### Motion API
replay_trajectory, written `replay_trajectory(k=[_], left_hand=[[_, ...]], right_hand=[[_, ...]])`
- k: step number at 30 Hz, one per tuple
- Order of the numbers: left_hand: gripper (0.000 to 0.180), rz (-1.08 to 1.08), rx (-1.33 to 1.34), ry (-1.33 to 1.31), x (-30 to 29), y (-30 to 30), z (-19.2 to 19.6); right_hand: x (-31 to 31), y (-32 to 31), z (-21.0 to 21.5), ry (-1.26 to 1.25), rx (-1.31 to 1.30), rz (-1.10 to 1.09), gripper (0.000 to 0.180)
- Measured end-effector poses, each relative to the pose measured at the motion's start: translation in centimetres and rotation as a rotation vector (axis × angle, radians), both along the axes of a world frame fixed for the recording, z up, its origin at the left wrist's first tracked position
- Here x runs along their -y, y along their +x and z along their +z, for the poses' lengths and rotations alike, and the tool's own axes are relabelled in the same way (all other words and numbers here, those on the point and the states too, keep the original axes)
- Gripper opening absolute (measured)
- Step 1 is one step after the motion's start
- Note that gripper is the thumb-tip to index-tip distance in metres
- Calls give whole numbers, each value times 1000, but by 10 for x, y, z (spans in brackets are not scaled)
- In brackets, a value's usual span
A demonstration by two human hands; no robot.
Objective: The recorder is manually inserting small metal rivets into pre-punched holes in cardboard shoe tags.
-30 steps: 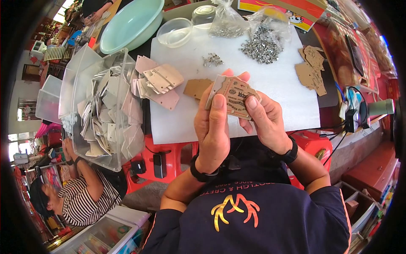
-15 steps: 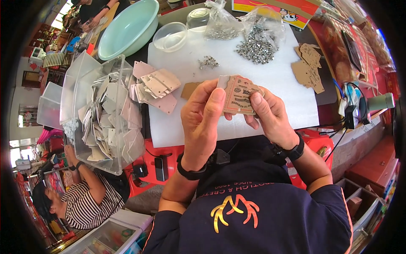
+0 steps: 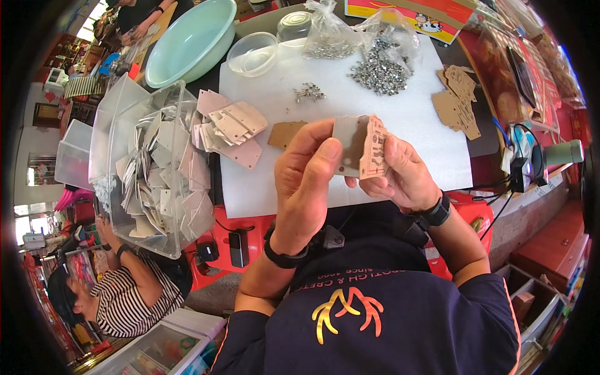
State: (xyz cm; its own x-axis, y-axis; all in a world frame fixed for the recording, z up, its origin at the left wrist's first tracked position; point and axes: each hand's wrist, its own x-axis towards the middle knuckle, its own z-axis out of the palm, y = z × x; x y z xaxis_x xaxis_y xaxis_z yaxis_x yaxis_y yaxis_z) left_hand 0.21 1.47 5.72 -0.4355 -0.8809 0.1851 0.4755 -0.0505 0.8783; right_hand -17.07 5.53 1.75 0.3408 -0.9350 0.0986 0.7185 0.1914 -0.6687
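Both hands hold a small flat piece (image 3: 359, 147) up over the near edge of a white mat (image 3: 400, 112). It is brown cardboard with a grey film face. My left hand (image 3: 306, 181) pinches its left edge with thumb and fingers. My right hand (image 3: 403, 172) grips its right edge, where the printed cardboard layer stands turned away from the grey face. A stack of pinkish cut plates (image 3: 228, 128) lies on the mat to the left, with one brown plate (image 3: 286, 133) just beyond my left hand.
A clear bin (image 3: 150, 169) full of pale plates stands at left. Behind are a green basin (image 3: 190, 40), a clear bowl (image 3: 252, 53), bags and a pile of small metal parts (image 3: 378, 69), and brown cutouts (image 3: 459, 100) at right. Another person in a striped shirt (image 3: 119, 300) sits lower left.
The piece has turned from its brown printed face toward me to its grey face, and my right hand now holds the cardboard layer edge-on at the right.
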Motion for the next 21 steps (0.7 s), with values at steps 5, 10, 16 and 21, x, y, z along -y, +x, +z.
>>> replay_trajectory(k=[5, 10, 16, 21], left_hand=[[32, -52, 12, -11, -2, -2, 2], [32, -39, 8, -14, -5, -3, 6], [30, -15, 15, -37, -3, -1, 7], [33, -8, 116, -5, 4, 4, 4]], right_hand=[[4, -6, -19, -46, 128, 113, 47], [4, -7, -12, -14, 102, 130, 47], [5, -4, 4, -20, -159, -51, 49], [2, -6, 15, 0, -603, -261, 44]])
